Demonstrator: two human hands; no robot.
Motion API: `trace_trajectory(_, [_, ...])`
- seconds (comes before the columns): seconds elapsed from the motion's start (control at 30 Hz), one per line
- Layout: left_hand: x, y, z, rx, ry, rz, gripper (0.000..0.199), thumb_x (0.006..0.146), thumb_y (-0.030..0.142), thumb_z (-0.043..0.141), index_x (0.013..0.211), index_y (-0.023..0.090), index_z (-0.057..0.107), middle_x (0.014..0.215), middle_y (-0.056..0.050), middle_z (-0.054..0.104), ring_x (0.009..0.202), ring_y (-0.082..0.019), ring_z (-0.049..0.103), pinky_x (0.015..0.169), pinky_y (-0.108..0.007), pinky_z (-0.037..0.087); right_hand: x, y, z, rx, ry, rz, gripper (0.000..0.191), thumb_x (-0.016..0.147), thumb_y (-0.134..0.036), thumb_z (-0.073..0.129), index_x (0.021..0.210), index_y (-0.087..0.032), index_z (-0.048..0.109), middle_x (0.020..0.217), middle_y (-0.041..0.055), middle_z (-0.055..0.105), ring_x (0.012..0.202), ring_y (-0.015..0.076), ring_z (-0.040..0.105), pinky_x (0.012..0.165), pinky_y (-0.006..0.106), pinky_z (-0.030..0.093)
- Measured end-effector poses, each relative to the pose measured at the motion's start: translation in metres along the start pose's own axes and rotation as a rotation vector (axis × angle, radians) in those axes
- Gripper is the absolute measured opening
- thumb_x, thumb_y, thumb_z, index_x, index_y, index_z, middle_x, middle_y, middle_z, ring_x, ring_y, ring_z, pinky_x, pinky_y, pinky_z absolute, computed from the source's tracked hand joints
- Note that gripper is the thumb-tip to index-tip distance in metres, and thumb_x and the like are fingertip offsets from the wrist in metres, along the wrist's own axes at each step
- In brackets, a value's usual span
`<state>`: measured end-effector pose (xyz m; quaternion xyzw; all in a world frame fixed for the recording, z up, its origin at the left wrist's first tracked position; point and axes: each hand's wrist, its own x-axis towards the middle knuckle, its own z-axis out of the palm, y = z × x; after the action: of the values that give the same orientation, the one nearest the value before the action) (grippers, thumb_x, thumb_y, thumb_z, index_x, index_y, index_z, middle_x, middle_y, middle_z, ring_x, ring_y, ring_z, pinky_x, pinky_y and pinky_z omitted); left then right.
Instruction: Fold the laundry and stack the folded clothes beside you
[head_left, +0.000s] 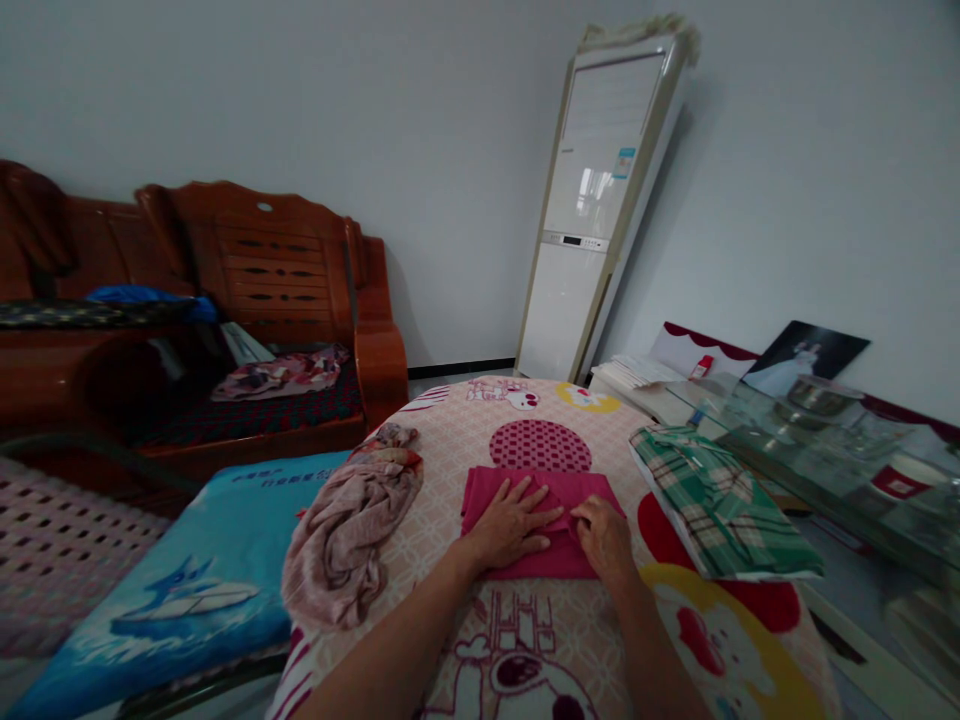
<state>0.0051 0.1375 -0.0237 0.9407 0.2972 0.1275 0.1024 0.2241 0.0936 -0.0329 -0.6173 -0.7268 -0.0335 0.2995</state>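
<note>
A folded pink-red garment [517, 563] lies flat on a round table spread with a patterned cloth [540, 610]. My left hand [512, 524] rests on the garment with its fingers spread out flat. At the garment's right side, my right hand [602, 538] pinches a fold of the pink-red fabric between thumb and fingers. To the left lies a crumpled dusty-pink scarf-like cloth [356, 540]. On the right is a folded green plaid shirt [724, 500], its collar side facing the left.
A blue cushion [247, 550] with a printed picture sits left of the table, beside a woven chair [67, 550]. Behind it stands a wooden sofa [277, 260]. A tall white air conditioner [570, 200] fills the corner. At the right, a glass shelf [802, 440] holds dishes and a photo [806, 355].
</note>
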Motion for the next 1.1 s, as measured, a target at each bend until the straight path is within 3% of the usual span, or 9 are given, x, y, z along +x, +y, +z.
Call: trace_trajectory(1.1, [-0.0040,0.0060,-0.0042,0.007,0.024,0.011,0.057,0.092,0.061,0.036,0.145,0.041,0.032,0.156,-0.004,0.027,0.145,-0.035,0.014,0.112,-0.063,0.013,-0.0033,0.0055,0.0033,-0.032,0.012,-0.024,0.027,0.076,-0.008,0.047,0.079,-0.021,0.070,0.080,0.0043,0.063,0.077,0.0182,0.059,0.072,0.029,0.046])
